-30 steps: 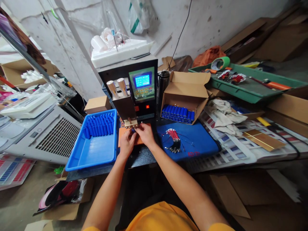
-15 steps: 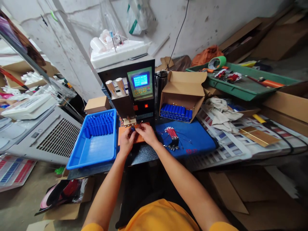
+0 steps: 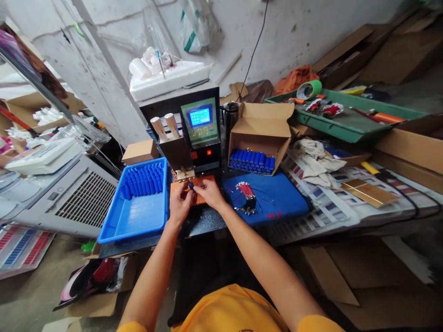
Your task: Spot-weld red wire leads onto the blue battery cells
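My left hand (image 3: 180, 201) is closed around a small blue battery cell (image 3: 190, 185) under the electrodes of a spot welder (image 3: 202, 124). From the right, my right hand (image 3: 210, 193) meets it at the cell, fingers pinched together. A thin wire lead (image 3: 202, 174) with a small pale end pokes up by the right fingers, which seem to hold it. Both hands rest over the orange plate (image 3: 206, 179) at the welder's foot. My fingers hide most of the cell and the place where the lead meets it.
On the left, a blue tray (image 3: 138, 223) holds several rows of blue cells. An open cardboard box (image 3: 265, 124) of cells stands behind a blue mat (image 3: 287, 198) carrying a bundle of red and black leads (image 3: 247, 196). A green tray (image 3: 349, 131) lies back right.
Both hands stay at the welder with the cell and shift only slightly. The whole view has moved a little. At the far left, part of another person's hand now shows.
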### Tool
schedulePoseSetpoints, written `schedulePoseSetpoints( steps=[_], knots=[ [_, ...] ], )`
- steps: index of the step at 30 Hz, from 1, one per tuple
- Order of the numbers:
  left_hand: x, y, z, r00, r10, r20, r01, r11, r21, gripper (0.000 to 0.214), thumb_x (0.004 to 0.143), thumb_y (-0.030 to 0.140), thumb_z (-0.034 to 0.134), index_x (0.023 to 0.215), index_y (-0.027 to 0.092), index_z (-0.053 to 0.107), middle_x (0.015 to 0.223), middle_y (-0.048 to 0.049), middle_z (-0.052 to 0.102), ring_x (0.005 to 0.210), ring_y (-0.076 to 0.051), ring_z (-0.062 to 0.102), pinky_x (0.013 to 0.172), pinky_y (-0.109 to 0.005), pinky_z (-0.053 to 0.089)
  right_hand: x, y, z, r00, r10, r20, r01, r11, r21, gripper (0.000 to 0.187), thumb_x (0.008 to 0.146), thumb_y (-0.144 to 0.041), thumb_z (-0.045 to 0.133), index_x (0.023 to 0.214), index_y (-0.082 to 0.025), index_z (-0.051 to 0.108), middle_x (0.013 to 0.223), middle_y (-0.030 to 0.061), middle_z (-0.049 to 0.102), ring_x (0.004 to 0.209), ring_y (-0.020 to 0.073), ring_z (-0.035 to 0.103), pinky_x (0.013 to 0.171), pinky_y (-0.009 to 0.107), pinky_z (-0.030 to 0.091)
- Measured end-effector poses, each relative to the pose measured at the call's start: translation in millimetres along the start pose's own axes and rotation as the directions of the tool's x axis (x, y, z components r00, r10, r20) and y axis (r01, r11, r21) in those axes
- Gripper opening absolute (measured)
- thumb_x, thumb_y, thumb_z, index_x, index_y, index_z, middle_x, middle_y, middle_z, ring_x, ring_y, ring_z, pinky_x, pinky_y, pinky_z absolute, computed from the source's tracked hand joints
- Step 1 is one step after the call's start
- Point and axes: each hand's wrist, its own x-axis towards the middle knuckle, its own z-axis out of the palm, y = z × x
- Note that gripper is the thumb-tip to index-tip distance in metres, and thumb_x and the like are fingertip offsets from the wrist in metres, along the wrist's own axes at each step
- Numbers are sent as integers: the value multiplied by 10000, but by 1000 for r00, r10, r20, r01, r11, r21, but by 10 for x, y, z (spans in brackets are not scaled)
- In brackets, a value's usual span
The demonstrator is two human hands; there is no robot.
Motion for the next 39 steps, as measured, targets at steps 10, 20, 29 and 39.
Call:
schedulePoseSetpoints(
  steps=[10, 20, 29, 39],
  knots=[
    [-443, 250, -118, 978, 199, 57, -206, 919, 337, 196, 860, 372, 619, 773, 211, 690, 722, -31, 669, 778, -199, 611, 836, -356, 455, -14, -32, 15, 999, -3, -52, 5, 1000, 29, 265, 730, -363, 631, 565, -194, 511, 557, -31, 524, 583, 130, 463, 570, 252, 356],
    [-367, 173, -112, 997, 69, 32, -74, 983, 171, 203, 881, 352, 586, 807, 194, 692, 785, -41, 692, 780, -185, 629, 736, -306, 476, -44, -70, -124, 975, -24, 219, -1, 994, 112, 222, 711, -371, 692, 685, -155, 649, 611, -17, 594, 576, 117, 498, 549, 232, 385],
    [-264, 174, -82, 992, -19, 121, 13, 999, 52, 229, 888, 372, 575, 846, 175, 685, 796, -48, 691, 762, -176, 633, 744, -300, 501, -78, -43, -150, 948, 23, 316, -87, 978, 191, 240, 690, -385, 707, 703, -154, 647, 649, 1, 634, 598, 117, 542, 584, 239, 429],
    [78, 15, -23, 990, -58, 128, 56, 998, 17, 363, 807, 327, 664, 1132, 168, 640, 1087, -88, 716, 1003, -217, 680, 907, -348, 530, -97, -134, -213, 958, 86, 273, -171, 937, 305, 250, 636, -385, 722, 637, -164, 608, 487, -50, 495, 455, 77, 379, 454, 213, 254]
  ],
)
